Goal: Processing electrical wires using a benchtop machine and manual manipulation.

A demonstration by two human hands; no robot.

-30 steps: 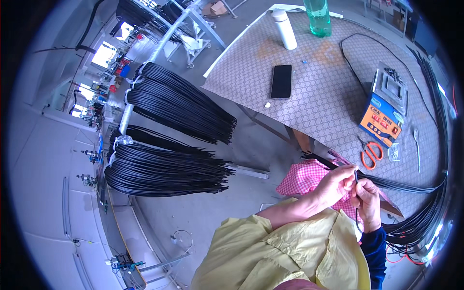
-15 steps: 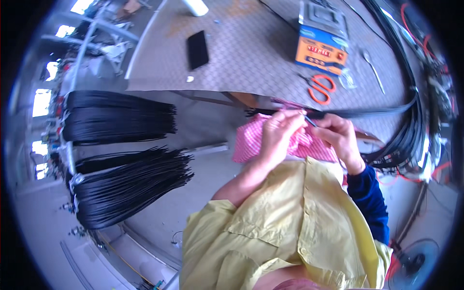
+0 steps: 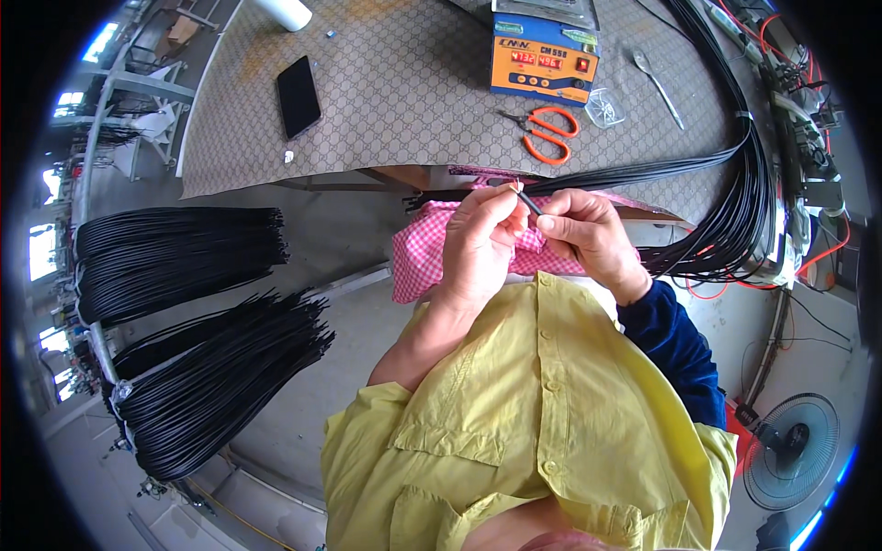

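Over the pink checked cloth (image 3: 418, 255) on my lap, both hands meet at the end of one black cable (image 3: 530, 204). My right hand (image 3: 593, 237) is closed round the cable, thumb on top, a little behind its end. At the tip, my left hand (image 3: 480, 241) pinches the thin wire ends between thumb and fingers; a bit of red and a pale strand show there. Just beyond the hands, a bundle of black cables (image 3: 643, 173) lies along the table's near edge. Its cut ends stick out past the left hand.
On the patterned table (image 3: 395, 110) are orange-handled scissors (image 3: 551, 138), an orange-and-blue counter box (image 3: 544, 64), a small clear bag (image 3: 604, 108), a spoon (image 3: 659, 89) and a black phone (image 3: 299, 97). Two thick cable bunches (image 3: 220, 367) hang at left. A fan (image 3: 792, 450) stands lower right.
The view has shifted, so the table and its things sit further left in the picture. Both hands remain closed at the cable's end, with only slight finger movement.
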